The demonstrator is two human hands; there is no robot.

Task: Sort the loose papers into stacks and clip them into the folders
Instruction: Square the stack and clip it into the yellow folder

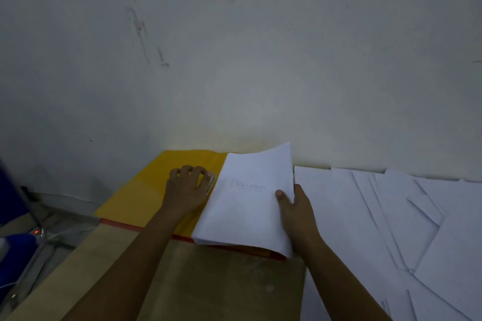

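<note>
**Operator:** Report grip status.

**Inspector:** The right hand (292, 206) holds the paper stack (247, 200) at its right edge, thumb on the top sheet, fingers hidden beneath. The left hand (187, 187) has curled fingers at the stack's left edge, at what appears to be a metal clip (211, 183); whether it pinches the clip cannot be confirmed.

**Operator:** Location and condition of the stack?

**Inspector:** It lies on the right half of the open yellow folder (146, 190), against the wall. The top sheet reads "Dokumen"; the far right corner is lifted, the sheets slightly fanned.

**Operator:** Progress?

**Inspector:** One stack is assembled and positioned; clipping is judged under way. The loose papers (391, 216) lie unsorted just right of the folder, so most work remains.
</note>
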